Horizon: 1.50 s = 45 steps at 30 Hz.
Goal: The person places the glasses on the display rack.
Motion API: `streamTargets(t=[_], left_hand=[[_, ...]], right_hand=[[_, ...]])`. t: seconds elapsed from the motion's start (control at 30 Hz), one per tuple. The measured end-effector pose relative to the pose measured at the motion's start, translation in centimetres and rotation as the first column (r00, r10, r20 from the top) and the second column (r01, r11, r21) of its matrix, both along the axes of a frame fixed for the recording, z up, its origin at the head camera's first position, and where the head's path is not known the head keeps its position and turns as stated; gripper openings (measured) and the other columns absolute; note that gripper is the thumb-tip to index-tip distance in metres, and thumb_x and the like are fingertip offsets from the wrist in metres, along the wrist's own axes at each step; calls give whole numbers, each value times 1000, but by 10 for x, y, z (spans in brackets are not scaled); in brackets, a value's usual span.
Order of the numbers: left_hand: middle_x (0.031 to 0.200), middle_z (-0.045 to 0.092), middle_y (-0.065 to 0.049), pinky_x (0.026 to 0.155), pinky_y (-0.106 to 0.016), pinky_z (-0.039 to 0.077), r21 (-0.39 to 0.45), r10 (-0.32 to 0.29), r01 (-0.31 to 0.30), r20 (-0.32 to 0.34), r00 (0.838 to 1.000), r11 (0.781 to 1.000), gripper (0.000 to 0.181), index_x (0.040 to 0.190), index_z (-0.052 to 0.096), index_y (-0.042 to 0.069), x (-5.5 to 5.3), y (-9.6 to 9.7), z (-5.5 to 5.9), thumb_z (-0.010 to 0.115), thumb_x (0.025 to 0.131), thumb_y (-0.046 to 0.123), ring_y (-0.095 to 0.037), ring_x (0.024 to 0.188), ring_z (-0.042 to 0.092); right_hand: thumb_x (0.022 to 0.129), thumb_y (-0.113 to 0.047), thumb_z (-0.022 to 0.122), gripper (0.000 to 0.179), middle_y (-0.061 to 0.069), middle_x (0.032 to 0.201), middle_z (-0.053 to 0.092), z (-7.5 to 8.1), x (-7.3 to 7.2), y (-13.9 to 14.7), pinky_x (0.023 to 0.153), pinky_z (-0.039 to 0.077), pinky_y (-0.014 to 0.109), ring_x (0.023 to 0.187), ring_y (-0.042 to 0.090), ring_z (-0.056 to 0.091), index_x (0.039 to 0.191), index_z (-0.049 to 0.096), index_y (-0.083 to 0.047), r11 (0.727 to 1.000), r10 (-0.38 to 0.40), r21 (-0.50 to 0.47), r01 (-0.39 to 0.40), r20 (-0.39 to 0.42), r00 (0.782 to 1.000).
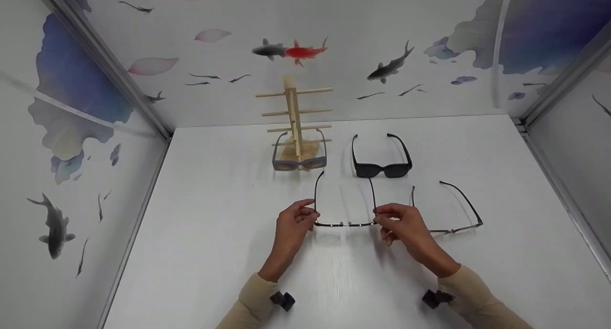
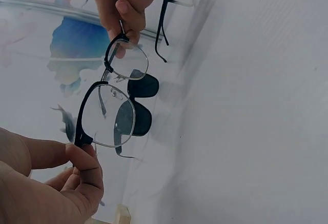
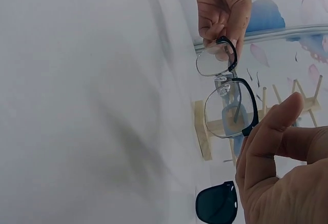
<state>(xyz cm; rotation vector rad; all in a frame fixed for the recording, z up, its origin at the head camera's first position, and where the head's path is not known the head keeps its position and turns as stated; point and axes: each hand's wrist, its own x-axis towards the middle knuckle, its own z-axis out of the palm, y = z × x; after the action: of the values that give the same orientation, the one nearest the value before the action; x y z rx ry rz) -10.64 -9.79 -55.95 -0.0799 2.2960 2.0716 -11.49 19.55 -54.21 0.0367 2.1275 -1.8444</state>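
Both hands hold a pair of half-rim eyeglasses (image 1: pixel 329 225) with dark upper rims, thin metal lower rims and clear lenses. My left hand (image 1: pixel 296 224) pinches the frame at its left hinge. At the opposite hinge, the fingers of my right hand (image 1: pixel 403 226) grip the other corner. The temples are unfolded and point away from me. In the left wrist view the dark brow bar of the eyeglasses (image 2: pixel 81 116) runs between both hands. The right wrist view shows the lenses of the eyeglasses (image 3: pixel 230 106) in front of the wooden stand (image 3: pixel 203 137).
A wooden glasses rack (image 1: pixel 292 109) with several rungs stands at the back, grey-blue sunglasses (image 1: pixel 300 164) on its lowest part. Black sunglasses (image 1: pixel 383 170) lie right of it on the white table (image 1: pixel 200 252). Another thin-framed pair of eyeglasses (image 1: pixel 470 209) lies beside my right hand. Printed walls enclose the table.
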Motion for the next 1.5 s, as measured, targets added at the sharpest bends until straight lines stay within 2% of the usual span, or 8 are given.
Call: streamTargets(t=[0.2, 0.43, 0.7, 1.03, 1.3, 1.5], left_hand=[[108, 78, -11, 74, -25, 61, -5, 38, -38, -5, 999, 999, 38, 141, 68, -6, 2, -8, 5, 74, 103, 1, -19, 89, 74], [109, 78, -12, 75, -24, 60, -21, 74, -74, -19, 997, 997, 38, 141, 69, -3, 3, -18, 12, 73, 104, 1, -20, 91, 75], [109, 78, -14, 74, -24, 60, -29, 123, -124, -38, 992, 992, 39, 142, 68, -4, 1, -30, 21, 72, 104, 1, -29, 96, 76], [111, 77, -14, 75, -24, 60, -24, 180, -182, -46, 983, 983, 36, 140, 70, -1, -4, -41, 32, 72, 105, 1, -23, 92, 73], [111, 77, -17, 76, -25, 60, -27, 192, -194, -55, 980, 981, 35, 139, 71, 0, -8, -48, 40, 72, 104, 0, -23, 91, 73], [111, 77, -18, 74, -23, 59, -24, 181, -184, -82, 980, 983, 39, 142, 70, 1, -17, -55, 46, 74, 103, 1, -22, 90, 72]], right_hand=[[104, -5, 72, 31, 23, 107, 71, 4, -5, -11, 57, 59, 26, 68, 18, 65, 129, 68, 13, 1000, -3, -11, 3, 23, 1000], [105, -5, 71, 29, 14, 105, 70, 10, -12, -22, 56, 57, 26, 70, 18, 64, 127, 66, 13, 998, 12, -54, -10, 30, 999], [104, -5, 71, 19, 14, 105, 70, 17, -20, -40, 54, 55, 25, 68, 17, 63, 120, 69, 7, 997, 19, -82, -18, 19, 1000], [104, -4, 71, 16, 14, 104, 69, 24, -30, -56, 53, 54, 24, 67, 16, 62, 117, 70, 5, 995, 25, -94, -26, -13, 1000], [106, -6, 70, 19, 13, 105, 70, 30, -38, -63, 53, 54, 25, 67, 16, 62, 120, 70, 6, 991, 57, -116, -62, -51, 997], [107, -6, 70, 20, 16, 109, 71, 35, -49, -69, 54, 55, 25, 67, 16, 62, 122, 70, 5, 991, 58, -119, -65, -62, 996]])
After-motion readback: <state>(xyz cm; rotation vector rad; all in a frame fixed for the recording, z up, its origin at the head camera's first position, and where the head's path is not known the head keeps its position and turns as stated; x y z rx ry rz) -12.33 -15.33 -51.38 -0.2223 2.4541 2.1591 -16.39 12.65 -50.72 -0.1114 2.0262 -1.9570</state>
